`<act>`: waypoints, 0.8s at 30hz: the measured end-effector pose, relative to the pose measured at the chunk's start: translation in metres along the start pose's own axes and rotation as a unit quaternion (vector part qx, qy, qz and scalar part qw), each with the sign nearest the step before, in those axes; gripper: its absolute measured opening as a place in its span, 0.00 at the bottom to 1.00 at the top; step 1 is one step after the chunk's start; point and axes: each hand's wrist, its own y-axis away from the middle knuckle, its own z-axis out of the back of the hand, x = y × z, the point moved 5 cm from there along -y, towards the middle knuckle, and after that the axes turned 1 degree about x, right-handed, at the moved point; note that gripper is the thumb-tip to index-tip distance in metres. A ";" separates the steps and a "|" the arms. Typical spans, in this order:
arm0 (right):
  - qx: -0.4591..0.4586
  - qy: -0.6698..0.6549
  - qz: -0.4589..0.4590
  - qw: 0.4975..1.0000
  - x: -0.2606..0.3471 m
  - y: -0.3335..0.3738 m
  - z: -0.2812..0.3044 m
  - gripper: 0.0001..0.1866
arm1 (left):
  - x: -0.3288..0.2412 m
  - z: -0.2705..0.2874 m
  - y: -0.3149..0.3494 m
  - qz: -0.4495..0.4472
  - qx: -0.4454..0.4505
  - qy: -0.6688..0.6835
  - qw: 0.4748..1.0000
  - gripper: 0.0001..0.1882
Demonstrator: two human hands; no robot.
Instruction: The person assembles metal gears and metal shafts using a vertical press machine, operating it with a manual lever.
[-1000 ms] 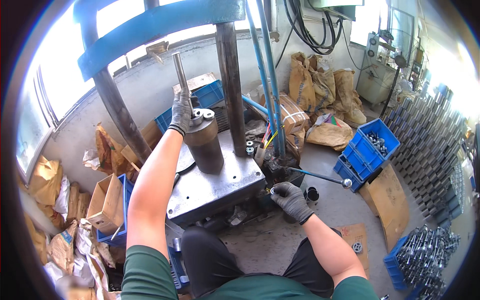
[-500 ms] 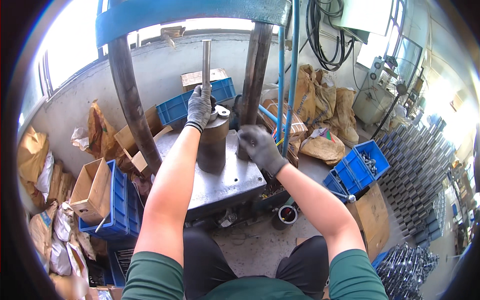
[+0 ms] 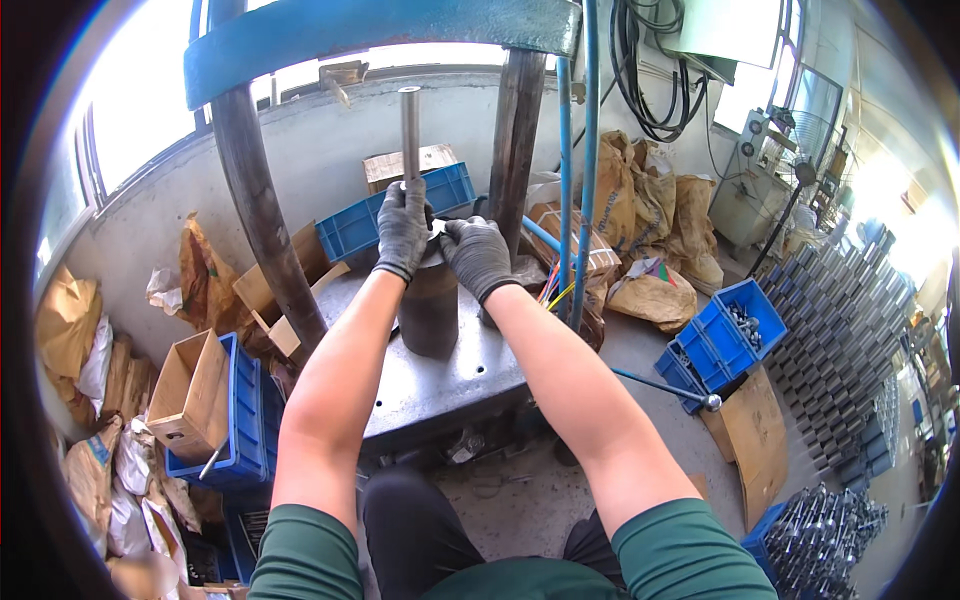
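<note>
A bright metal rod stands upright above a dark, thick steel cylinder, which rests on the metal table of a press. My gloved left hand is closed around the rod's lower end. At the top of the cylinder, my gloved right hand has its fingers pinched on a small, shiny metal piece. The two hands are close together, and they hide most of that piece and the rod's foot.
Dark posts and a blue crossbeam frame the work. A lever with a ball end sticks out at right. Blue bins hold metal parts; stacked tubes lie beyond. Wooden box and paper sacks crowd the left.
My right hand has moved left and up from beside the post to the small metal piece on the cylinder. The left hand still grips the rod, which sits slightly lower in view.
</note>
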 end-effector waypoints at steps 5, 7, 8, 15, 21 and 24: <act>-0.031 0.027 0.021 0.999 0.000 -0.004 -0.001 0.12 | -0.021 0.010 0.010 -0.196 -0.068 0.217 0.954 0.28; -0.025 -0.025 0.048 0.998 -0.002 -0.003 0.002 0.14 | -0.034 0.011 0.005 -0.183 -0.077 0.221 0.955 0.31; -0.021 -0.023 0.046 0.998 -0.003 -0.002 0.003 0.16 | -0.040 0.006 0.004 -0.182 -0.074 0.220 0.955 0.31; 0.000 -0.086 -0.035 0.996 -0.005 0.001 0.003 0.26 | -0.035 -0.006 -0.001 -0.036 -0.115 0.284 0.951 0.28; 0.011 -0.100 -0.041 0.994 -0.008 -0.002 0.003 0.26 | -0.038 -0.012 -0.012 0.027 -0.113 0.277 0.954 0.24; 0.050 -0.064 -0.014 0.997 -0.013 -0.008 0.007 0.21 | -0.041 -0.023 -0.018 0.016 -0.094 0.254 0.963 0.23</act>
